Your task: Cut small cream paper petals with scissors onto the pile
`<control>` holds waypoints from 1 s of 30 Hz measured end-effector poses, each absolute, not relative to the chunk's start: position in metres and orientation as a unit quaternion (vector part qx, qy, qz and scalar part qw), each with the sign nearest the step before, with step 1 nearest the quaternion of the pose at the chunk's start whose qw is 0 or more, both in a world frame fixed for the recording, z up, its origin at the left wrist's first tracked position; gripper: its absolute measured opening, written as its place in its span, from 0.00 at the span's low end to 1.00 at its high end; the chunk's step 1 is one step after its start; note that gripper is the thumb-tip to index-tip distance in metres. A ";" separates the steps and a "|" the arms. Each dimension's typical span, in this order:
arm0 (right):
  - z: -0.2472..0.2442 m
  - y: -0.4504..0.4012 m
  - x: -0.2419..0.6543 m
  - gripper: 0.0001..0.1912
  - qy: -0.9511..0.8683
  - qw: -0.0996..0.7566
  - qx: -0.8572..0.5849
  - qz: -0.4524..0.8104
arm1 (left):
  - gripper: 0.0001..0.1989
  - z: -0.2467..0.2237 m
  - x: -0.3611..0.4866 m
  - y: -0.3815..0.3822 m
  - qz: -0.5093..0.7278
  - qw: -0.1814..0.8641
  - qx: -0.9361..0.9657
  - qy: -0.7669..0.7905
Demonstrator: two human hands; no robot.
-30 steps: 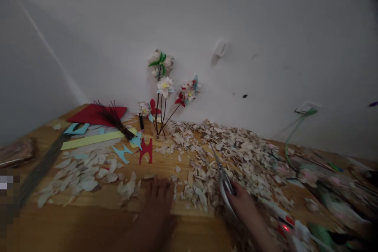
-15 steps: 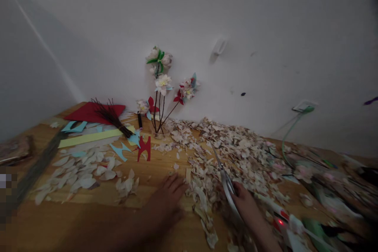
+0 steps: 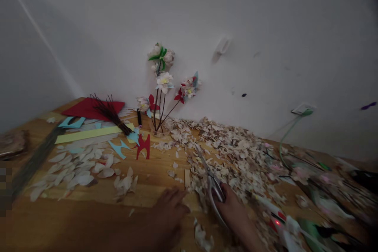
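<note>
My right hand [image 3: 232, 206] is closed around the handles of metal scissors [image 3: 213, 191]. The blades point away from me over the left side of a large pile of dried, pale petals [image 3: 233, 151]. To the left, my left hand [image 3: 169, 210] is slightly blurred, low over the wooden table [image 3: 112, 218], fingers stretched out and nothing visible in them. A small clump of petals [image 3: 203, 236] is on the wood between my hands. Farther left are larger white petals [image 3: 76, 169] and a separate petal cluster [image 3: 126, 184].
Handmade flowers on twig stems [image 3: 164, 82] stand against the wall. At back left are a twig bundle [image 3: 113, 116], red sheet [image 3: 79, 108], yellow strip [image 3: 85, 134] and red cutout [image 3: 143, 147]. A white-and-red device [image 3: 280, 220] with a lit red light lies right, near a green cord [image 3: 281, 145].
My right hand and the scissors have shifted left, across the near-left part of the petal pile. My left hand has moved slightly nearer to me.
</note>
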State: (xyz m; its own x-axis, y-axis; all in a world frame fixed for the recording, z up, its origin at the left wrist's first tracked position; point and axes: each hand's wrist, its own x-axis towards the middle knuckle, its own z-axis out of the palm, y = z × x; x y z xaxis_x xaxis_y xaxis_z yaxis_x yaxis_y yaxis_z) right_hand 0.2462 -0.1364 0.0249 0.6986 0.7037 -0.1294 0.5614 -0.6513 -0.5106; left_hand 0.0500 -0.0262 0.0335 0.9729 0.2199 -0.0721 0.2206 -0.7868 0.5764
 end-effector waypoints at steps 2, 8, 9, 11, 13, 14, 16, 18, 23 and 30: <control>0.023 -0.132 0.234 0.10 -0.350 0.189 -0.906 0.146 | 0.24 0.036 0.049 -0.024 0.016 0.317 0.939 0.130; 0.018 -0.120 0.224 0.13 -0.341 0.192 -0.911 0.131 | 0.24 0.027 0.044 -0.023 0.052 0.379 0.915 0.131; 0.017 -0.119 0.226 0.13 -0.338 0.212 -0.906 0.139 | 0.24 0.025 0.042 -0.022 0.066 0.394 0.907 0.134; 0.018 -0.117 0.231 0.15 -0.333 0.267 -0.888 0.171 | 0.24 0.021 0.041 -0.019 0.096 0.427 0.887 0.150; 0.021 -0.115 0.234 0.17 -0.332 0.328 -0.856 0.221 | 0.22 0.017 0.042 -0.016 0.134 0.463 0.859 0.175; 0.024 -0.115 0.234 0.19 -0.331 0.356 -0.840 0.243 | 0.20 0.016 0.044 -0.014 0.154 0.483 0.840 0.192; 0.030 -0.113 0.229 0.21 -0.327 0.401 -0.809 0.278 | 0.14 0.017 0.049 -0.012 0.185 0.538 0.791 0.226; 0.037 -0.110 0.220 0.20 -0.326 0.435 -0.782 0.306 | 0.11 0.020 0.057 -0.011 0.199 0.621 0.718 0.245; 0.048 -0.104 0.194 0.15 -0.334 0.493 -0.715 0.366 | 0.16 0.030 0.069 -0.006 0.233 0.764 0.547 0.248; 0.061 -0.093 0.189 0.15 -0.321 0.561 -0.693 0.319 | 0.22 0.039 0.060 0.005 0.258 0.786 0.493 0.270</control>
State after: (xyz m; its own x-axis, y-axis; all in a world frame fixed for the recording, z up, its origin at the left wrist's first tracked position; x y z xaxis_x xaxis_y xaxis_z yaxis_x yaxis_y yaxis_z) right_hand 0.1889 -0.0930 0.0610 0.5902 0.8032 -0.0809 0.0876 -0.1633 -0.9827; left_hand 0.0603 0.0045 0.0388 0.7214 0.6711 -0.1706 -0.1391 0.3818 0.9137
